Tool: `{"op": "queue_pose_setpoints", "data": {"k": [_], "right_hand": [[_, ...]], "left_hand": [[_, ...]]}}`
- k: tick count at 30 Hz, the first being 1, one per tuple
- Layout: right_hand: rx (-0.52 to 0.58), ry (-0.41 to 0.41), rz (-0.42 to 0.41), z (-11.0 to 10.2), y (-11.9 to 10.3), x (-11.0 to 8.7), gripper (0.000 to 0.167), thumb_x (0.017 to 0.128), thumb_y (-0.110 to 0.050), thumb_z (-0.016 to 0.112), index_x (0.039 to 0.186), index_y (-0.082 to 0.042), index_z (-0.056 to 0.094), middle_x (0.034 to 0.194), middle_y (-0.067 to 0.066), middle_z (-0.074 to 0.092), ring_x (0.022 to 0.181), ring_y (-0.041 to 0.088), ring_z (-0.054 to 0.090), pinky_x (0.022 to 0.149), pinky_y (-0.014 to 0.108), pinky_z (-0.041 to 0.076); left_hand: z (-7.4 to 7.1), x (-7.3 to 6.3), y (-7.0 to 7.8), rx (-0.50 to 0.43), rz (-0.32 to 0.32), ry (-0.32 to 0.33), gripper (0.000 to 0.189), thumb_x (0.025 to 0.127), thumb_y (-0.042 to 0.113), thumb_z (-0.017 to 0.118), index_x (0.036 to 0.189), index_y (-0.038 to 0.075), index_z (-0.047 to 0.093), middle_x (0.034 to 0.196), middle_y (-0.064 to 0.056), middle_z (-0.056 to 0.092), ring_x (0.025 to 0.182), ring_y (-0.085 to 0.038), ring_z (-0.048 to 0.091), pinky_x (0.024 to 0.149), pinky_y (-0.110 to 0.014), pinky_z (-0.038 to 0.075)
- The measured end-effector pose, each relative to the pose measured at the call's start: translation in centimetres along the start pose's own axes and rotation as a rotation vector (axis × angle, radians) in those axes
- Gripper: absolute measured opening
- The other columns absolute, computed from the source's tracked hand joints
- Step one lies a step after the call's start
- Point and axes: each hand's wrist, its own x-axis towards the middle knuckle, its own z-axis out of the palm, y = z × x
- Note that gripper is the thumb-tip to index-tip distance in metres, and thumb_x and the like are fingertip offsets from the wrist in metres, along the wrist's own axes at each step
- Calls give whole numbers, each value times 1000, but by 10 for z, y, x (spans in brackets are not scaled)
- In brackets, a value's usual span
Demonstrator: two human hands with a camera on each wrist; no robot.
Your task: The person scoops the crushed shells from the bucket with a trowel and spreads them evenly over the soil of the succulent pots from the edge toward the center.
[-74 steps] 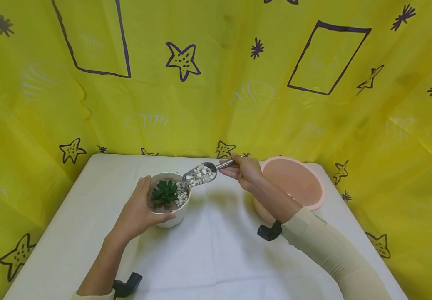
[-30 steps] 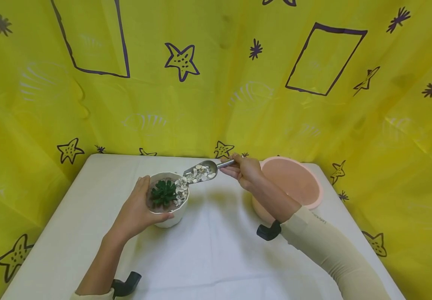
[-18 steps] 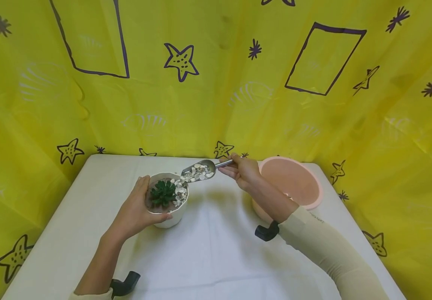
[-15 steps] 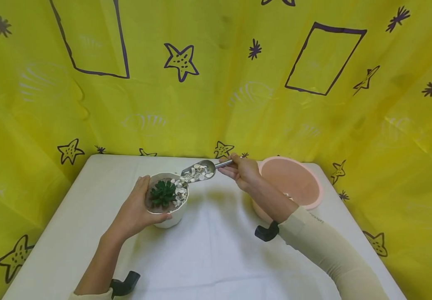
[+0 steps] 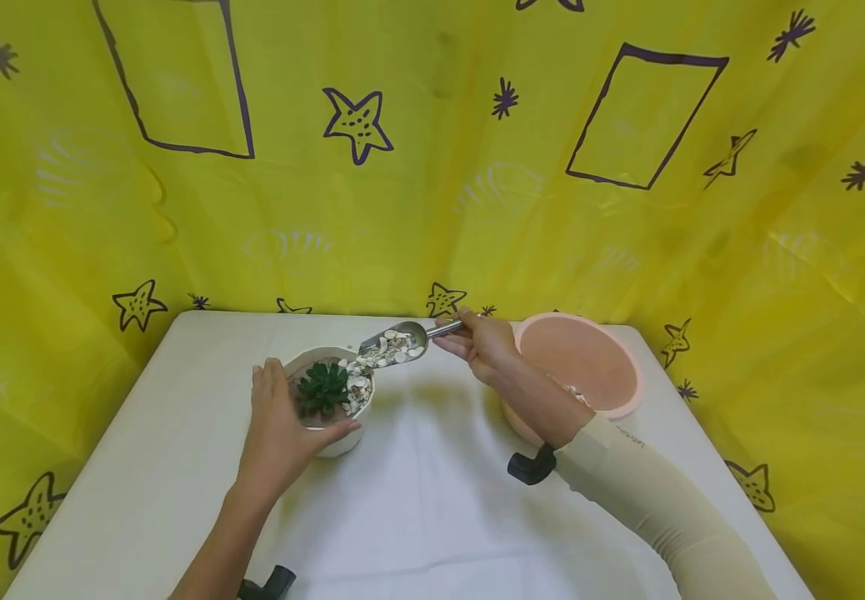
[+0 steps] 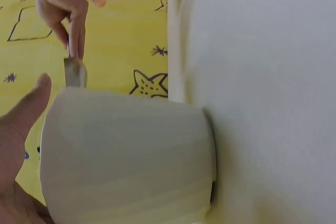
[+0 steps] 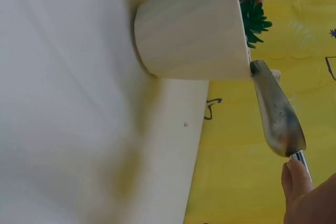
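A white pot (image 6: pixel 126 156) stands upright on the table, holding a green succulent (image 5: pixel 322 388) in greyish soil. White pebbles (image 5: pixel 358 392) cover the soil's right side. My left hand (image 5: pixel 278 425) is around the pot's near left side, thumb and fingers spread; in the left wrist view the thumb stands apart from the wall. With its fingers curled on the handle, my right hand (image 5: pixel 488 346) holds a metal scoop (image 7: pixel 275 114). The scoop carries more pebbles (image 5: pixel 395 346), and its lip is at the pot's right rim.
A pink tub (image 5: pixel 631 379) stands at the back right, partly behind my right forearm; some pebbles (image 5: pixel 575 392) show inside. White cloth covers the table (image 5: pixel 417 517). A yellow patterned curtain (image 5: pixel 432 208) hangs behind and at both sides.
Pebbles have slid from the scoop onto the pot's right side. My left hand has loosened on the pot, its fingers shifting left off the rim. The scoop remains at the rim.
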Motion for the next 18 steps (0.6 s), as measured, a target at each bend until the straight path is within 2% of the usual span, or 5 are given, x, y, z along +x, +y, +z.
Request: {"op": "queue_pose_setpoints", "data": {"k": [4, 7, 14, 18], "right_hand": [[5, -4, -6, 1, 0, -1, 24, 114, -15, 46, 107, 5, 58, 89, 13, 76, 76, 23, 79, 80, 37, 63], [0, -1, -4, 2, 0, -2, 24, 114, -15, 46, 106, 4, 58, 90, 14, 76, 76, 23, 78, 80, 37, 63], [-4, 11, -9, 3, 0, -3, 23, 114, -14, 48, 103, 3, 59, 120, 29, 71, 77, 24, 79, 80, 38, 63], [1, 11, -14, 3, 0, -4, 25, 114, -14, 47, 104, 4, 61, 105, 24, 74, 76, 24, 78, 80, 38, 63]], "left_hand": [[7, -4, 7, 22, -39, 44, 149, 72, 58, 94, 164, -8, -3, 171, -30, -3, 158, -46, -8, 122, -67, 15], [11, -5, 9, 32, -45, 69, 146, 72, 54, 95, 163, -10, 0, 171, -32, 0, 158, -48, -4, 122, -66, 15], [12, -3, 7, 30, -8, 92, 139, 74, 46, 96, 161, -15, 7, 168, -38, 7, 156, -53, 2, 120, -68, 18], [10, 0, 2, 14, 25, 75, 136, 74, 44, 97, 162, -13, 10, 168, -37, 10, 157, -51, 2, 118, -69, 22]]}}
